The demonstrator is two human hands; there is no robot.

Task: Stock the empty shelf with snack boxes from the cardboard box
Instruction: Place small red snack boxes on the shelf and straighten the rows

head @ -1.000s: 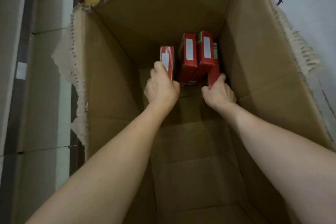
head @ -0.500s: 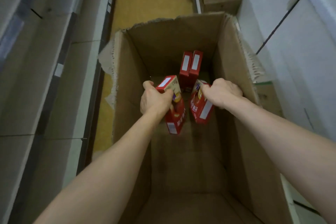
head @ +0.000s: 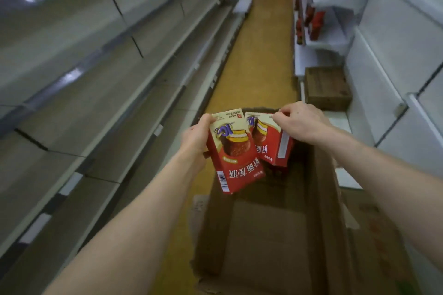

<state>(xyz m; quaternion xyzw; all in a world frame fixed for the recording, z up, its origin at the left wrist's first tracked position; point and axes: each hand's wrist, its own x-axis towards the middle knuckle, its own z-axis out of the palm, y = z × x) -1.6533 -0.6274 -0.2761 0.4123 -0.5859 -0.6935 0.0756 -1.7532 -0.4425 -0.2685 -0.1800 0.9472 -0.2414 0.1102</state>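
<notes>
Grey metal shelves (head: 100,93) run along our left, bare tiers receding up the aisle toward the far end, with small white price tags on their front lips. Beside them a strip of yellow floor (head: 261,60) leads away from us.

Our left forearm reaches forward from the lower left, and our left hand (head: 195,139) is closed around the left edge of a red snack box (head: 236,158), thumb over the upper corner and the remaining fingers hidden behind the box. This box is held above the near left part of the cardboard box (head: 275,235). Its long axis runs from upper left to lower right, slightly tilted from upright; the cream end points up and away from us, the barcode corner points down toward us, and the printed face looks at the camera with its lettering upside down.

Just to the right, a second snack box (head: 273,143) touches or overlaps the first at its upper edge. Its long axis also runs up and down, tilted a little more, and we see both its printed front and its narrow side with a white label. Our right hand (head: 299,124) pinches its top right corner from above, fingers curled down, the wrist bent and the forearm coming in from the lower right.

Below both, the open brown carton stands on the floor. Farther right are white shelves (head: 330,38) with red goods and a wooden crate (head: 327,90).
</notes>
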